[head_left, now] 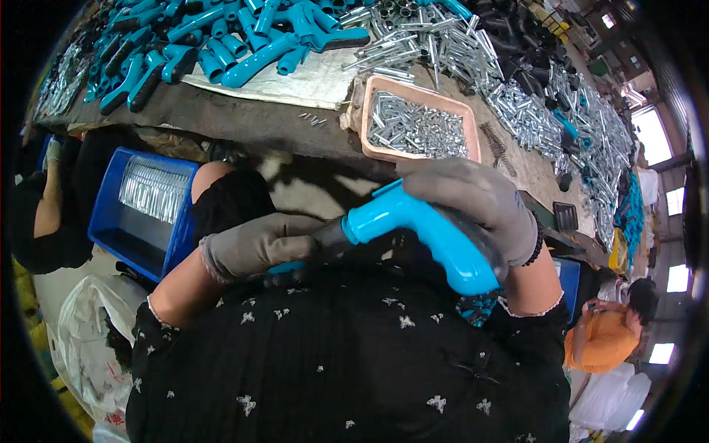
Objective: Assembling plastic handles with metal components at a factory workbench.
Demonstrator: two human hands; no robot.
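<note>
A turquoise plastic tool handle (436, 240) with a curved grip and black parts lies level in front of my chest. My left hand (267, 244), in a grey glove, is closed round the black part at its left end. Over the top of the thicker right end lies my right hand (473, 193), also gloved, with its fingers wrapped round the grip. The gloves hide parts of the handle. Just beyond my hands, a pink tray (367, 122) of small metal pins stands on the workbench (236, 122).
Turquoise handles (258, 59) are heaped at the back left, silver metal tubes (436, 44) at the back right. A blue crate (140, 255) holding metal pieces is to the left, above a white plastic bag (81, 325). A person in orange (609, 340) is at the right; another person's arm (50, 196) shows at far left.
</note>
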